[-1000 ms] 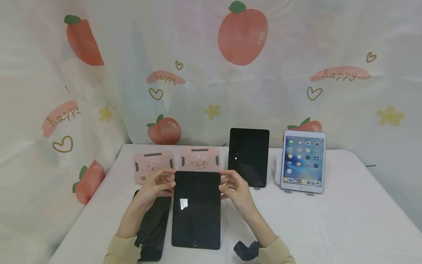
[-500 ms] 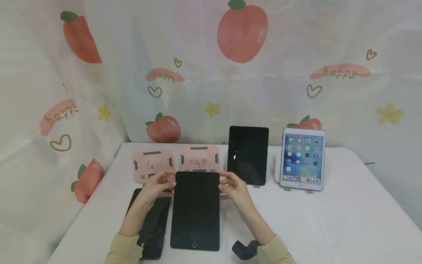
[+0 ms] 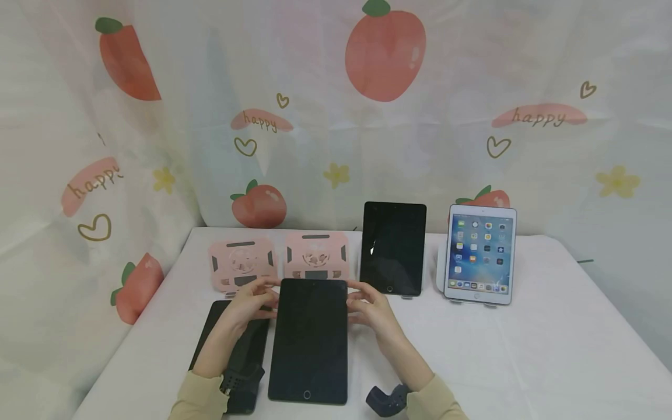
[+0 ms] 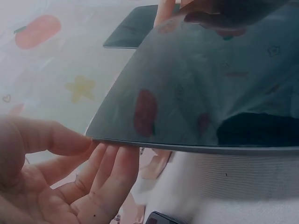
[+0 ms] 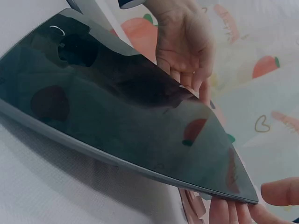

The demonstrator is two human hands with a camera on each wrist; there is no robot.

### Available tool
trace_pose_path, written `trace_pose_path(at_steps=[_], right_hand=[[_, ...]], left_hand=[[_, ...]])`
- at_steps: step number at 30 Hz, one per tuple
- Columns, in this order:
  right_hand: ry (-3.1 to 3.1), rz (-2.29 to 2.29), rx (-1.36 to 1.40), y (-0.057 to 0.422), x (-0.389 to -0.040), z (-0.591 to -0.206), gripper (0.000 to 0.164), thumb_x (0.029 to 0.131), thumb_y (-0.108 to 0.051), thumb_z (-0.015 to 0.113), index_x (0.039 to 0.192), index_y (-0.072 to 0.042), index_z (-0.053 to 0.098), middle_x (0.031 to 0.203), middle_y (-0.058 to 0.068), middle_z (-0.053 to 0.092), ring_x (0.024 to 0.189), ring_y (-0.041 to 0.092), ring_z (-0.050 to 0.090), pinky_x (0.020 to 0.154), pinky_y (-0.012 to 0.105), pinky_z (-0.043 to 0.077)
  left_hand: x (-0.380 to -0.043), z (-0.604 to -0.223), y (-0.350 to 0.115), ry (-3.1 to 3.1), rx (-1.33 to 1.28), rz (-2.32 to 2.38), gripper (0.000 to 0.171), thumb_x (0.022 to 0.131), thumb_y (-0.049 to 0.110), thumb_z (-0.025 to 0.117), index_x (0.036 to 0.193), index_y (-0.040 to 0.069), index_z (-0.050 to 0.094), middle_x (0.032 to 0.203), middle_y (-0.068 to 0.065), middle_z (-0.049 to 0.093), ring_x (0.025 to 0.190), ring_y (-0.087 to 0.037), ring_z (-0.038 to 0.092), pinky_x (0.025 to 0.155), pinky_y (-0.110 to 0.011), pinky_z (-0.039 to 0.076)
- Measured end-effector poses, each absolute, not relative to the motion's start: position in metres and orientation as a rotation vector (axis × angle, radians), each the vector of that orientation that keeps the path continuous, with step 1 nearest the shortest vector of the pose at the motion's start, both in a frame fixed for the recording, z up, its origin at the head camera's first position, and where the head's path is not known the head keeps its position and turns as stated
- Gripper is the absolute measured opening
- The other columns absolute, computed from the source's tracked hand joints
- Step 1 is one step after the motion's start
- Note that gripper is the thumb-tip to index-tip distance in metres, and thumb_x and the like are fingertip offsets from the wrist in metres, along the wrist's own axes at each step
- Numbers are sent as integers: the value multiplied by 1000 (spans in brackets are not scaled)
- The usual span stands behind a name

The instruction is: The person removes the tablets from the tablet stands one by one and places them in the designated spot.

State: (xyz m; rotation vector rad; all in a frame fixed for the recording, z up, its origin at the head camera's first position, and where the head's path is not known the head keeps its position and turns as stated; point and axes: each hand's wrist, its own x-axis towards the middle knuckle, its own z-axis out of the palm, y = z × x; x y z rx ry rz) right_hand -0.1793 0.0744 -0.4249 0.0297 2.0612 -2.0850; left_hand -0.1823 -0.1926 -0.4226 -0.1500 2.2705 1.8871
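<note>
A black tablet point(image 3: 308, 341), screen dark, slants up between my hands in front of the pink stands. My left hand point(image 3: 252, 304) pinches its upper left edge, thumb point(image 4: 56, 137) against the rim and fingers behind. Opposite, my right hand point(image 3: 374, 312) holds the upper right edge; the right wrist view shows those fingers point(image 5: 229, 212) under the corner. The tablet's underside rises off the white cloth in the wrist views. A second black tablet point(image 3: 252, 350) lies flat under my left forearm.
Two pink stands point(image 3: 242, 262) with dark pads lean at the back, left of an upright black tablet point(image 3: 394, 248). A white tablet point(image 3: 480, 254) with a lit icon screen stands further right. A fruit-print curtain point(image 3: 315, 140) closes off the table's back and left.
The held tablet has come slightly nearer to me and a little left, with both hands still on its upper edges. More of the pink stands shows above it.
</note>
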Motion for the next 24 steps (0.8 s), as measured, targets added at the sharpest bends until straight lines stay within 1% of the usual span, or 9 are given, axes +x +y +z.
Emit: trace_pose_path(at_steps=[6,10,13,20,24], right_hand=[[2066,-2041,25,73,-178,-427,44,86,-1,55,130,3,53,93,8,58,80,15,60,77,37,58],[2100,-1994,21,73,-178,-429,43,86,-3,55,128,6,53,96,11,58,83,16,61,80,40,58],[2110,-1975,17,72,-177,-431,42,86,-2,55,127,7,53,95,11,59,82,16,62,80,40,58],[2110,-1950,27,71,-178,-434,43,85,-1,56,126,10,53,89,8,60,78,11,62,78,33,57],[2115,-1940,28,71,-179,-435,43,85,0,56,126,13,52,90,11,63,78,12,64,78,33,57]], left_hand=[[-183,-425,-191,2291,-219,1843,37,90,0,47,126,-1,53,84,-3,60,75,-14,60,69,-31,59],[-182,-425,-190,2292,-209,1802,37,90,0,45,126,-2,52,84,-4,61,72,-12,60,67,-29,58],[-182,-426,-190,2294,-199,1785,37,90,0,45,127,-4,51,84,-4,62,70,-11,60,66,-28,58],[-183,-431,-188,2300,-240,1746,38,90,-2,43,127,-5,50,87,-9,63,70,-12,61,65,-28,58],[-183,-432,-186,2307,-269,1710,39,91,0,42,128,-7,51,88,-11,63,71,-12,60,65,-27,58]])
